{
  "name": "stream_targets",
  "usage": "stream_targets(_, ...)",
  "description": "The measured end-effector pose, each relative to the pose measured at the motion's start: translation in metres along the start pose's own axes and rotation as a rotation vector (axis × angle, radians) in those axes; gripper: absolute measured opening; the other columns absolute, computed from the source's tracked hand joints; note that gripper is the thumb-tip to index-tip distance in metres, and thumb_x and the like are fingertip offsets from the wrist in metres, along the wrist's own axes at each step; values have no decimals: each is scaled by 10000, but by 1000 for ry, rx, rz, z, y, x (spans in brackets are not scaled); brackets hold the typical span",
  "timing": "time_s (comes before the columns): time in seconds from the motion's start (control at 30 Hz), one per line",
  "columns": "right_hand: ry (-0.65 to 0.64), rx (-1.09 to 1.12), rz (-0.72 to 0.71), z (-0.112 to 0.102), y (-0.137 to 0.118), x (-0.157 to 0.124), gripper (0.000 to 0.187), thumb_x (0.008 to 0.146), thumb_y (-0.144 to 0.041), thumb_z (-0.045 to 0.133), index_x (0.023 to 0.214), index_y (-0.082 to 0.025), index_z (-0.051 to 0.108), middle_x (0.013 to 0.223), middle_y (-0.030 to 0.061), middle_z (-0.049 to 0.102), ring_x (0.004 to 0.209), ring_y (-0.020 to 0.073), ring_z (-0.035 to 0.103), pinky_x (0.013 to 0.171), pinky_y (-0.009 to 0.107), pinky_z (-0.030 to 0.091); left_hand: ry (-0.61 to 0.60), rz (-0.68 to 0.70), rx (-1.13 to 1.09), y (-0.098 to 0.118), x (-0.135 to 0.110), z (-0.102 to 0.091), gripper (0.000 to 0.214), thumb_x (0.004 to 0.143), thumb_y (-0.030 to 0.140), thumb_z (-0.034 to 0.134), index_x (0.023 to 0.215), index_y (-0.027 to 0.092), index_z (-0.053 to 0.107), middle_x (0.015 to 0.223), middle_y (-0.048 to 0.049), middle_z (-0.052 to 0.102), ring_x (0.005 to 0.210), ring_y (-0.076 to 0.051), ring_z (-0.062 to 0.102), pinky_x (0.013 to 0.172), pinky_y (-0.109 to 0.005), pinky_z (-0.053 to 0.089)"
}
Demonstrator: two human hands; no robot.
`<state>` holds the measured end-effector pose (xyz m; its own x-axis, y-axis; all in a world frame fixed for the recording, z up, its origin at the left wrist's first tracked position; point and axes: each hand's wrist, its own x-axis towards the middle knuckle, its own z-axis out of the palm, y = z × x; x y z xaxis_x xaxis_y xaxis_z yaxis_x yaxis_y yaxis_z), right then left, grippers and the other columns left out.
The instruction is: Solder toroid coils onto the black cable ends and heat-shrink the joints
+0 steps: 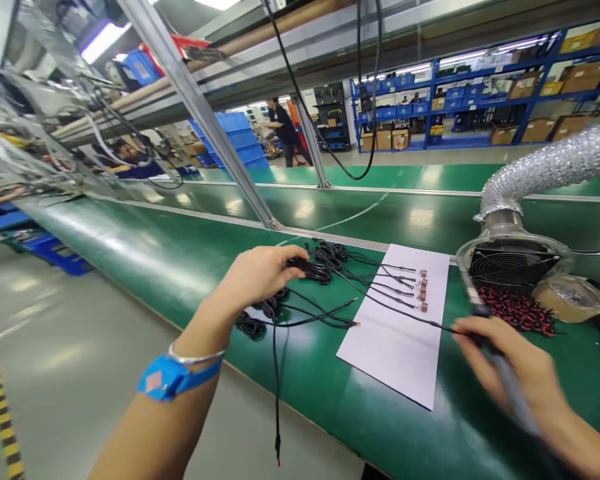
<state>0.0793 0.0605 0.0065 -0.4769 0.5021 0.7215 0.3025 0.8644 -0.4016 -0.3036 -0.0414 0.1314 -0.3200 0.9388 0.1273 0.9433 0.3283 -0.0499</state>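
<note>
My left hand (260, 277) is closed around a bundled coil of black cable (317, 272), above the green bench. A black cable (395, 311) runs from the coils across a white sheet (390, 353) to my right hand (510, 363), whose thumb and finger pinch its end. A blurred grey, handle-like tool (513, 390) also lies in the right hand; its kind is unclear. On the sheet, several cable ends lie beside small copper-coloured coils (423, 294). More coiled black cable (251, 325) sits below my left hand, one end hanging over the bench edge.
A fume extractor (513, 257) with a silver duct (550, 163) stands at the right, behind a pile of small red-and-black parts (517, 310). Beside it is a brown tape roll (570, 297). A metal post (205, 120) rises from the bench; a person (283, 130) is farther back.
</note>
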Motion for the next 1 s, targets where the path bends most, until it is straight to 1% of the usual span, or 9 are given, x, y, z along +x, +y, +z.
stream_targets(0.07,-46,-1,-54,38,-2,15,174,940,-138,527,1041,-223,641,851,32,705,721,170,652,668,299,555,-29,-23,31,-24,25,18,329,835,431,604,1119,289,691,806,-3,733,793,-235,673,625,-254,411)
stream_targets(0.17,-94,-53,-49,82,8,23,227,945,-100,483,1062,-211,642,835,42,699,742,189,632,684,324,544,-67,-14,19,-45,54,52,345,840,438,586,1137,287,676,780,-6,724,801,-237,673,606,-247,396)
stream_targets(0.23,-132,-86,-36,98,17,21,249,937,-85,477,1077,-202,646,821,44,687,751,199,611,686,333,531,-75,-7,2,-52,66,72,353,840,439,582,1146,286,672,810,-16,731,823,-243,677,615,-249,403)
stream_targets(0.33,-182,-121,-9,104,24,17,265,916,-81,486,1076,-206,656,794,43,660,757,214,574,685,345,504,-98,2,-14,-57,75,95,365,833,439,584,1157,292,668,873,-32,742,863,-258,681,640,-259,418)
stream_targets(0.53,-214,-122,33,100,24,18,309,843,-68,507,1068,-216,659,784,42,627,777,226,541,710,363,475,-166,27,-39,-61,81,119,375,823,434,584,1163,306,674,780,-17,735,827,-245,686,635,-251,421)
stream_targets(0.63,-208,-99,36,97,19,21,330,815,-46,510,1063,-213,650,786,41,631,773,221,531,702,355,476,-177,44,-60,-61,78,115,441,828,428,561,1238,285,637,761,-8,715,791,-228,677,611,-246,409)
stream_targets(0.73,-180,-75,35,87,10,25,317,820,-58,526,1079,-203,639,771,37,634,761,216,524,690,348,482,-174,69,-75,-55,69,103,462,851,407,504,1273,251,610,708,0,675,734,-219,656,589,-252,388)
stream_targets(0.87,-119,-61,37,52,-6,26,242,865,-105,552,1074,-197,632,809,44,656,786,213,532,707,352,494,-122,75,-176,-31,49,81,439,903,429,402,1201,208,636,594,15,597,634,-207,607,574,-264,368)
stream_targets(1.0,-13,-136,91,0,-10,4,187,900,-168,604,1065,-226,670,804,43,648,778,211,565,693,356,494,-116,90,-344,14,25,63,415,920,475,399,1078,203,669,606,20,592,585,-179,569,556,-252,365)
